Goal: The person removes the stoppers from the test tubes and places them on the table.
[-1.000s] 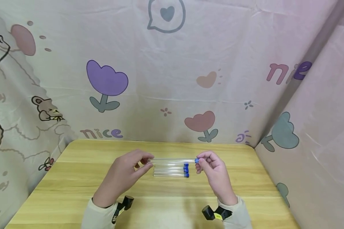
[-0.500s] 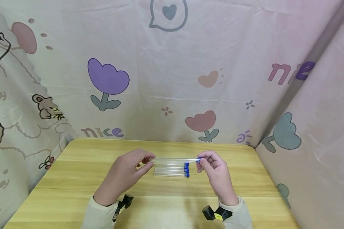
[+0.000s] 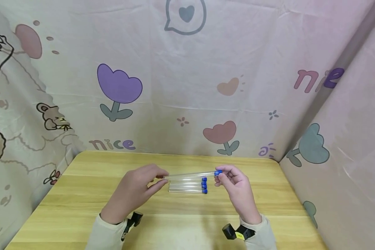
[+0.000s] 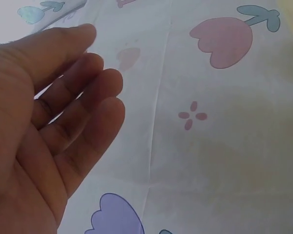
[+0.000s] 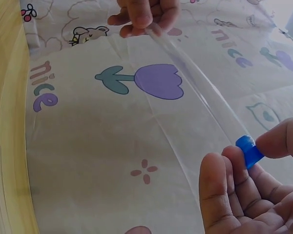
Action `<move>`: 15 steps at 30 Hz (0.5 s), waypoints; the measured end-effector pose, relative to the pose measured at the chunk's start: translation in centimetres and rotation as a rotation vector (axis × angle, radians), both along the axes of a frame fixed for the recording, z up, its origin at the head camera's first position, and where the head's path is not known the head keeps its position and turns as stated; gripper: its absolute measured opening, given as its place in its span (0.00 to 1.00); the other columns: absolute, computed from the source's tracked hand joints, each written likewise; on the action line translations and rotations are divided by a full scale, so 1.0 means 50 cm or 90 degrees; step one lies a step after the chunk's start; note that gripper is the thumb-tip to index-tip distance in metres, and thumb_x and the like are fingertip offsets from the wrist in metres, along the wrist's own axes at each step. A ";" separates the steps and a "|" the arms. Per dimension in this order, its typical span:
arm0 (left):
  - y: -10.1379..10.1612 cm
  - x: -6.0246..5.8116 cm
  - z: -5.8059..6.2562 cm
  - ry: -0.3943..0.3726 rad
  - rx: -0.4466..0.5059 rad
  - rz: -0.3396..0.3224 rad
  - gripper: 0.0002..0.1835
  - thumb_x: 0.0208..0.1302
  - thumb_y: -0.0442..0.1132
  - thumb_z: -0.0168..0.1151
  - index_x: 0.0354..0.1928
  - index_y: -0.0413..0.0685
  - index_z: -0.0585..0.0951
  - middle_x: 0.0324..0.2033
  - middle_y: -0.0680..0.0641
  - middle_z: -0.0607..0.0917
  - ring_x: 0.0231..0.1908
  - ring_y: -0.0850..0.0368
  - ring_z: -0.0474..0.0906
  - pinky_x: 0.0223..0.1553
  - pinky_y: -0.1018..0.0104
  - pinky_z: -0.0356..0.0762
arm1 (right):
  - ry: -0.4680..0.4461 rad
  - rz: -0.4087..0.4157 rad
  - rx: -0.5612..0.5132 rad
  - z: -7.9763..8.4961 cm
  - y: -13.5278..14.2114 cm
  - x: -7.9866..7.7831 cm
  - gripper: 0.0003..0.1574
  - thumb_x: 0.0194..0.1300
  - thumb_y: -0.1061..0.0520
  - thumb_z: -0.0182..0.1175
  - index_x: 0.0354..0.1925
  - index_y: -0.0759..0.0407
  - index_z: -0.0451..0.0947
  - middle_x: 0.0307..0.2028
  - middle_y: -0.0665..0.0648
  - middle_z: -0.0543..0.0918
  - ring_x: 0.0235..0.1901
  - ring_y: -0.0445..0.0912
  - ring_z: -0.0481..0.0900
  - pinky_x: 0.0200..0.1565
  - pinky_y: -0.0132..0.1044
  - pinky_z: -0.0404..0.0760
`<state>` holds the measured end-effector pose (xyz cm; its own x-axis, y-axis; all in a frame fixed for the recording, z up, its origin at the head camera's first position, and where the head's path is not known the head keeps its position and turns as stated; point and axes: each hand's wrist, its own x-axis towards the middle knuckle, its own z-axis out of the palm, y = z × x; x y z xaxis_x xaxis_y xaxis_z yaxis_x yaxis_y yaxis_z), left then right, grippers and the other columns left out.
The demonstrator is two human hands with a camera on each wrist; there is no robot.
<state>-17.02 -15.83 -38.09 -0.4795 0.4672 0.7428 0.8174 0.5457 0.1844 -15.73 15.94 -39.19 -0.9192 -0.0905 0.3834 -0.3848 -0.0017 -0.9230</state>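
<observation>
A clear test tube (image 3: 190,175) with a blue cap (image 3: 218,172) spans between both hands, above the table and tilted with its capped end higher. My right hand (image 3: 236,187) pinches the cap between thumb and fingers, plainly seen in the right wrist view, where the blue cap (image 5: 250,152) sits at the fingertips. My left hand (image 3: 135,189) holds the tube's far end at its thumb and fingertips. In the left wrist view, that left hand (image 4: 63,107) shows bent fingers, and the tube is hidden. Several capped test tubes (image 3: 187,189) lie side by side below, caps to the right.
The wooden table (image 3: 81,208) has its back edge against a patterned curtain (image 3: 175,86). More curtain hangs on the left and right sides. A black wrist camera (image 3: 134,220) sits on the left wrist and another black camera (image 3: 237,232) on the right.
The right hand has raised the capped end slightly, so the tube has gone from level to tilted. The left hand stays almost in place. The tubes on the table stay put.
</observation>
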 end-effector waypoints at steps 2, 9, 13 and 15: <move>-0.003 0.001 0.002 0.003 0.008 -0.003 0.07 0.66 0.43 0.72 0.45 0.56 0.86 0.38 0.62 0.87 0.32 0.70 0.79 0.33 0.77 0.78 | -0.001 -0.002 0.010 0.000 0.000 0.000 0.14 0.76 0.66 0.56 0.53 0.77 0.76 0.36 0.58 0.82 0.34 0.43 0.82 0.37 0.35 0.86; -0.009 0.000 0.004 0.005 0.013 -0.001 0.07 0.69 0.45 0.71 0.45 0.53 0.87 0.37 0.60 0.87 0.31 0.69 0.79 0.32 0.77 0.78 | -0.009 -0.003 0.023 -0.001 0.001 0.002 0.14 0.75 0.68 0.57 0.53 0.78 0.74 0.35 0.56 0.81 0.33 0.45 0.81 0.35 0.33 0.84; -0.010 0.002 0.002 -0.006 0.009 0.008 0.11 0.74 0.51 0.64 0.45 0.53 0.87 0.37 0.60 0.87 0.31 0.69 0.80 0.32 0.76 0.79 | 0.015 0.002 0.046 -0.002 0.002 0.001 0.12 0.73 0.69 0.60 0.52 0.75 0.75 0.35 0.55 0.81 0.32 0.43 0.80 0.35 0.33 0.84; -0.011 0.002 0.002 -0.006 0.009 0.010 0.10 0.73 0.50 0.65 0.45 0.54 0.87 0.37 0.60 0.87 0.31 0.70 0.80 0.31 0.76 0.79 | 0.027 0.002 0.059 -0.003 0.003 0.000 0.10 0.72 0.69 0.61 0.50 0.72 0.77 0.35 0.55 0.81 0.31 0.42 0.80 0.35 0.33 0.84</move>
<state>-16.93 -16.37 -38.01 -0.4940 0.4485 0.7449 0.8067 0.5561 0.2002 -15.73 16.11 -39.33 -0.9016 -0.1307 0.4123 -0.4243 0.0819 -0.9018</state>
